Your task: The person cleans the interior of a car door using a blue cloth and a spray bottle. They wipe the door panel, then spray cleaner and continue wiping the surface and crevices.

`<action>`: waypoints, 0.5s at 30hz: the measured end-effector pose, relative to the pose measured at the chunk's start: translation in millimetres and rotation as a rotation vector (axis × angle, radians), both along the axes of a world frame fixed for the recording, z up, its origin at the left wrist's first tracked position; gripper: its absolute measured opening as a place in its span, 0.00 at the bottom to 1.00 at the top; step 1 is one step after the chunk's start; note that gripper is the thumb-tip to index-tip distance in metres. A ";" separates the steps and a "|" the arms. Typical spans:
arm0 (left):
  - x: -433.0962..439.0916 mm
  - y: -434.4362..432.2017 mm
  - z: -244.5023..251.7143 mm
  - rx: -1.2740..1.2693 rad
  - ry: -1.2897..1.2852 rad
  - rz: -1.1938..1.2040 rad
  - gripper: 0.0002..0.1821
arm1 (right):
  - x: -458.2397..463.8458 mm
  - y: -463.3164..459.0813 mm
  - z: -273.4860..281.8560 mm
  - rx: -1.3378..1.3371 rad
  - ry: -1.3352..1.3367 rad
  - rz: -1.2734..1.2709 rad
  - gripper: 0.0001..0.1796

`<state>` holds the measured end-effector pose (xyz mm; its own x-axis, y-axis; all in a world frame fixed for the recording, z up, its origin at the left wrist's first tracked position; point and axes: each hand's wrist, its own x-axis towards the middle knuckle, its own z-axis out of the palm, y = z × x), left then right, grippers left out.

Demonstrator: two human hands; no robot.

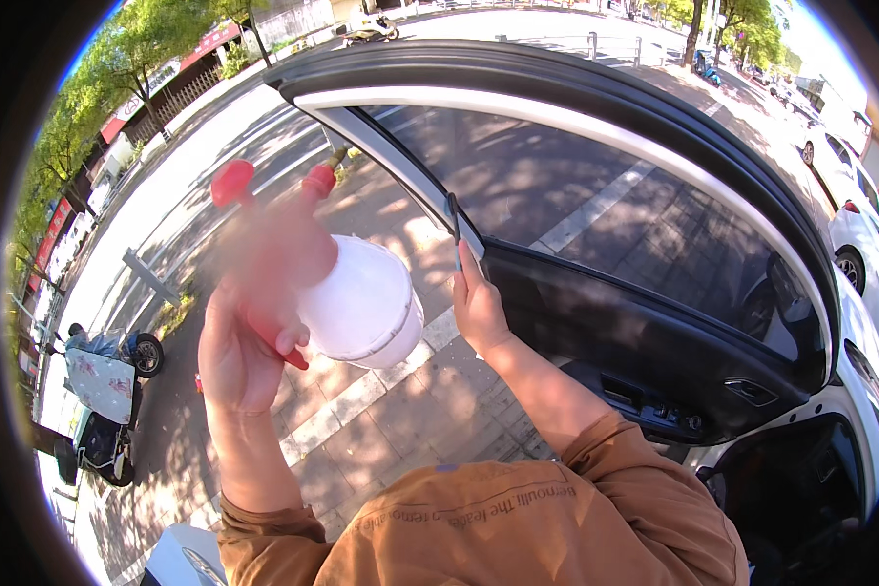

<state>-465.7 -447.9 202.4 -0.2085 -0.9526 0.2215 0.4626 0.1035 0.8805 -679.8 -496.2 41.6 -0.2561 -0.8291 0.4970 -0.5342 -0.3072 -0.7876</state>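
My left hand [245,351] is raised and wrapped around a red spray gun [267,326], its middle badly blurred close to the camera. A white cup [359,300], apparently the gun's, sticks out to the right of it. Two red knobs, one with a brass-coloured tip, show at its upper end. My right hand [478,300] grips a thin, flat, dark-edged tool [455,227] against the rear edge of the car door's window frame [403,154]. The open car door [630,315] has a dark window and a black inner panel.
The white car body [861,329] and its dark interior lie at the right. A parked scooter [106,395] stands at the left on the paving. A metal barrier post [150,277] is beyond it. Part of another light-coloured vehicle [179,560] shows at the bottom left.
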 end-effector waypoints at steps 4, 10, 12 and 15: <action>-9.9 -14.7 -22.0 0.143 -0.073 -0.011 0.21 | -10.0 9.8 -59.2 0.192 -0.088 -0.152 0.26; -32.1 -27.5 -87.5 0.392 -0.239 -0.091 0.16 | -43.2 27.5 -69.5 0.347 0.400 -0.163 0.26; -38.6 -24.4 -106.0 0.451 -0.213 -0.131 0.16 | -48.8 32.8 -64.8 0.243 0.376 -0.141 0.26; -48.4 -20.7 -126.7 0.480 -0.158 -0.203 0.17 | -48.9 36.9 -60.1 0.005 0.271 -0.148 0.26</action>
<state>-514.1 -468.6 75.7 -0.3942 -0.8762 -0.2773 0.2900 -0.4049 0.8671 -728.6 -459.3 -18.5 -0.2326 -0.7956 0.5595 -0.7635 -0.2070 -0.6117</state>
